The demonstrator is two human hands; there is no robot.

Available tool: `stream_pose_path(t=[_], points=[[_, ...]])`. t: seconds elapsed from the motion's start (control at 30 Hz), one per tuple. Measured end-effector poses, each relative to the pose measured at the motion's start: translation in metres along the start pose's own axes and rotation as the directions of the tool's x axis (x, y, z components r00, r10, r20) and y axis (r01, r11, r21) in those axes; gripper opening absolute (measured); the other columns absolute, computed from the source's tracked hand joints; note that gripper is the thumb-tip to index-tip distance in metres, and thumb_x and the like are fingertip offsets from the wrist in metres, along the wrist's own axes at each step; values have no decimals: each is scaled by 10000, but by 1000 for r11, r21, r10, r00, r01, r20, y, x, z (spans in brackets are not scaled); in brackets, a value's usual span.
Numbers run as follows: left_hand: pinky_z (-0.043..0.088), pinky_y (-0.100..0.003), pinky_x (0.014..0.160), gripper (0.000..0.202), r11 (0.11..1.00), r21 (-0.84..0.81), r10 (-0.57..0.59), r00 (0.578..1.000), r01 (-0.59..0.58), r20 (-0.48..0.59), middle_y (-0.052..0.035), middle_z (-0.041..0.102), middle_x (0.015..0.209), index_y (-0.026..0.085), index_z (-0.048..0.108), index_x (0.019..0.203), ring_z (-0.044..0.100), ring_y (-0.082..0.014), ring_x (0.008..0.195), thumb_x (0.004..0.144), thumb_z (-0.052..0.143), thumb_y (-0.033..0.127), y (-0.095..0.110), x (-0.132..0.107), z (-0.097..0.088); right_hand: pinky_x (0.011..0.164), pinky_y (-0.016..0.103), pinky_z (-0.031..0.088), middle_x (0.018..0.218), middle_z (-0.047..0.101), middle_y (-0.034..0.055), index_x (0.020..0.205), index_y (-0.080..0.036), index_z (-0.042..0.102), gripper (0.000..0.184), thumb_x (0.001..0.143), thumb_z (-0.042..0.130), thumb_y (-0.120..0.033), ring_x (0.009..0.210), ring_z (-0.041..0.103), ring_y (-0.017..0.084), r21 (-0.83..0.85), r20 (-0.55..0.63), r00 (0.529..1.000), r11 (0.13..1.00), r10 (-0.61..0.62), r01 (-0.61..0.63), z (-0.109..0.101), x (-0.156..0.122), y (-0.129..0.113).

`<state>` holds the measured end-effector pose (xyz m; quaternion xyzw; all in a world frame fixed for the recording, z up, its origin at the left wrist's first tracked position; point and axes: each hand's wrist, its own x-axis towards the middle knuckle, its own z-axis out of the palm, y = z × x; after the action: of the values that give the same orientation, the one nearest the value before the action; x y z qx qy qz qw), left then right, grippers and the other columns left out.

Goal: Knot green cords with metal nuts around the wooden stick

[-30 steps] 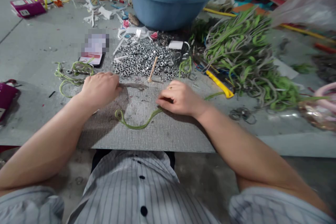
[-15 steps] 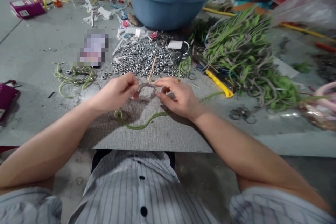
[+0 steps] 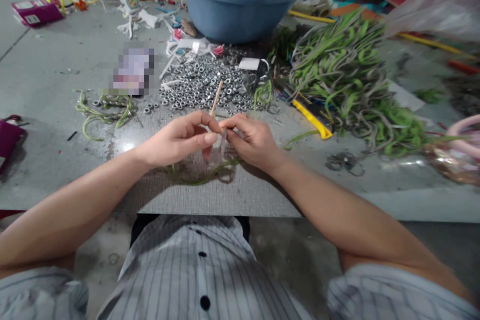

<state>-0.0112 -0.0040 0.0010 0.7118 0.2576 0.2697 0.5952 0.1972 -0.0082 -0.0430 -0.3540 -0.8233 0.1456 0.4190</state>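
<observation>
Pinched between my right hand's (image 3: 255, 141) thumb and index finger is a cord (image 3: 197, 182), its grey part hanging blurred below the fingertips. The cord's green part curves across the table under both hands. My left hand (image 3: 180, 137) is beside it, index fingertip close to or touching the right fingertips, thumb apart from the index. Nothing is plainly gripped in the left hand. Just beyond the fingers a thin wooden stick (image 3: 216, 97) leans up in front of a heap of metal nuts (image 3: 195, 85).
A blue basin (image 3: 247, 15) stands behind the nuts. To the right lie a yellow-black cutter knife (image 3: 313, 119) and a large pile of green-grey cords (image 3: 345, 70). On the left are a phone (image 3: 133, 70) and some green cords threaded with nuts (image 3: 107, 110).
The grey cord was arched between both hands; now it hangs from the right fingertips. My left hand has moved right, its fingers have opened, and the two hands are closer together.
</observation>
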Motion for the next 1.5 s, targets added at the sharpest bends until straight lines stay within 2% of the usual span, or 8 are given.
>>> stream_pose_path(t=[0.27,0.5,0.63,0.8,0.93,1.03,1.27,1.5], points=[[456,-282,719,567,877,477,146,977,-56,-154,-39,576,883,175,516,945,519,-144,776,679,729,629,-9,2,5,728,298,530,870,741,15,900,-232,685,262,925,532,-443,783,676,155,65,-110,962,967,251,-245,-3,1,-4],[483,-350,790,104,646,755,69,975,117,-210,-57,592,874,163,603,826,572,-182,815,812,576,263,-11,4,12,783,354,524,852,746,38,905,-222,694,245,929,509,-382,788,679,186,-31,-53,977,977,208,-210,-1,2,-11],[480,-341,765,115,717,688,103,959,113,-264,-50,591,826,162,599,753,571,-172,786,785,505,219,-13,5,7,793,361,514,815,746,30,904,-225,702,260,940,502,-387,777,680,184,-32,-41,980,981,192,-194,-2,2,-12],[490,-328,722,86,958,286,56,952,35,-302,-50,611,800,182,493,707,593,-166,761,741,483,260,-8,4,-1,816,358,511,873,757,39,902,-226,713,228,936,548,-381,831,690,183,21,-90,982,986,167,-166,-4,3,-5],[520,-389,818,54,998,56,-17,948,37,-317,-47,643,731,207,418,768,663,-189,819,765,386,250,-4,4,-7,878,390,503,928,753,44,868,-247,715,275,937,534,-442,922,683,198,-4,-92,989,993,120,-121,-3,6,0],[537,-402,754,73,987,-46,-163,947,157,-278,30,469,496,227,400,792,610,-163,582,804,372,293,0,4,-11,872,400,500,891,740,37,841,-252,708,325,927,521,-504,898,676,202,-27,-99,982,986,162,-165,-4,6,3],[362,-267,473,152,964,131,-159,897,231,-412,56,235,548,225,492,839,271,-84,425,816,416,354,3,1,-24,721,336,500,692,648,-1,810,-240,641,328,915,510,-521,682,611,161,136,-203,885,907,419,-398,-7,3,25],[321,-268,506,202,902,387,37,860,190,-509,18,387,597,208,554,823,344,-104,520,809,478,395,-10,3,-34,566,301,413,607,461,-29,883,-249,610,327,932,438,-523,542,468,136,172,-300,851,902,430,-395,-8,3,41]])
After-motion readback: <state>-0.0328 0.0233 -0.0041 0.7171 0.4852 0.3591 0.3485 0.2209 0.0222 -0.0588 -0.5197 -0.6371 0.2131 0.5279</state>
